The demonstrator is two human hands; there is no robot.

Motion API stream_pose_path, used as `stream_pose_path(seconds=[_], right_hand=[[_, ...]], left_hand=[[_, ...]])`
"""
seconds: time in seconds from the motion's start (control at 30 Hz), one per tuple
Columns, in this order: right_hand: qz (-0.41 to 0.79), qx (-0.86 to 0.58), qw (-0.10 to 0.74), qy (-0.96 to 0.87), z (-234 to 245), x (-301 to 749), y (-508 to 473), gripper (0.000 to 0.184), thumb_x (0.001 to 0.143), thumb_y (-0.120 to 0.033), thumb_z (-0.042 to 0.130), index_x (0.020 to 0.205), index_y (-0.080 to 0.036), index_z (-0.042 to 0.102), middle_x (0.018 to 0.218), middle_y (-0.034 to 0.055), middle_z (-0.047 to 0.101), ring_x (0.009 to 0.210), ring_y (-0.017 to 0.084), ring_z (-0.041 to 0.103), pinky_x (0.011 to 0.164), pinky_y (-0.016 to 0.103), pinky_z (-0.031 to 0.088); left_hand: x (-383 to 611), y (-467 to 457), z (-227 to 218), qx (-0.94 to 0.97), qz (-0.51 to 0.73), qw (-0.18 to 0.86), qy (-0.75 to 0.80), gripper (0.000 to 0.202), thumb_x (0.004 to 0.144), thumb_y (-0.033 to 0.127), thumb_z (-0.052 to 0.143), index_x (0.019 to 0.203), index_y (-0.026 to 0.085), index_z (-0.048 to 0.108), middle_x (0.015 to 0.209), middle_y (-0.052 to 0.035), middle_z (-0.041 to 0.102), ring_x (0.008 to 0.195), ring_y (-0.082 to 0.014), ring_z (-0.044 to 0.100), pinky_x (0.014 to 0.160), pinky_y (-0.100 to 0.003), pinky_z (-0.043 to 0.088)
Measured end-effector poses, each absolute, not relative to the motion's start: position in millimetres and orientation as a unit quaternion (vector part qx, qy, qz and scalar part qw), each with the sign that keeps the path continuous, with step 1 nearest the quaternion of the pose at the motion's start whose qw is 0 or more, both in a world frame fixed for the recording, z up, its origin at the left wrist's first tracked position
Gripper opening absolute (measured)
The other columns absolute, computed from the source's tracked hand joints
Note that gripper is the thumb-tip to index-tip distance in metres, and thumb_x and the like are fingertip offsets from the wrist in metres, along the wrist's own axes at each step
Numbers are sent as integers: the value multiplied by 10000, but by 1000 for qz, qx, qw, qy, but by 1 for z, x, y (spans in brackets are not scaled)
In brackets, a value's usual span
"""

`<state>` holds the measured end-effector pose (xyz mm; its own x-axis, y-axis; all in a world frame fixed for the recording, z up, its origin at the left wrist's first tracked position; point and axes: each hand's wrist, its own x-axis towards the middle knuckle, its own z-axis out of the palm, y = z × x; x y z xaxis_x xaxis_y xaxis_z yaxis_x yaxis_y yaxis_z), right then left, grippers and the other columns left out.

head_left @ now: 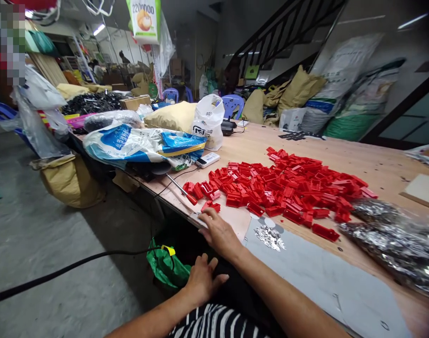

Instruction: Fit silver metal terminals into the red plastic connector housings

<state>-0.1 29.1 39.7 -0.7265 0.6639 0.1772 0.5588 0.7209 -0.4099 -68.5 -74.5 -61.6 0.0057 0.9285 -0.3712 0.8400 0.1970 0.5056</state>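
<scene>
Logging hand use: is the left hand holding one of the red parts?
No, the left hand lies empty on dark cloth below the table, away from the red parts.

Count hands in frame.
2. The left hand rests on the lap below the table; the right hand lies at the table edge, beside a loose red clip. Background people's hands, if any, are too small to tell.
</scene>
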Motion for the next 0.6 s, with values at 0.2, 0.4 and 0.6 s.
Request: stream_pose_path(seconds=[0.2, 0.4, 0.6], right_hand=[[140, -425, 100, -889, 45, 4, 77, 632, 779, -376, 686, 1347, -271, 429, 1398, 139, 400, 1158, 309, 536, 857, 421, 483], [179, -387, 103, -899, 36, 3, 65, 477, 802, -309, 654, 1253, -261, 506, 1232, 59, 545, 1072, 209, 587, 877, 301, 459], [171, -325, 74, -927, 37, 3, 25, 561, 747, -267, 712, 1264, -321, 499, 1303, 63, 491, 1012, 241, 604, 810, 349, 504]], left_hand=[[-69, -78, -57, 631, 97, 320, 700, 610, 845, 586, 418, 1324, 219, 514, 1282, -154, 503, 1189, -333, 457, 970, -452, 412], [-70, -77, -61, 627, 106, 322, 701, 639, 841, 585, 417, 1354, 211, 488, 1274, -151, 513, 1178, -323, 464, 960, -427, 417], [-72, -76, -66, 642, 114, 323, 686, 600, 823, 541, 455, 1350, 256, 483, 1335, -107, 499, 1176, -311, 469, 971, -412, 421]])
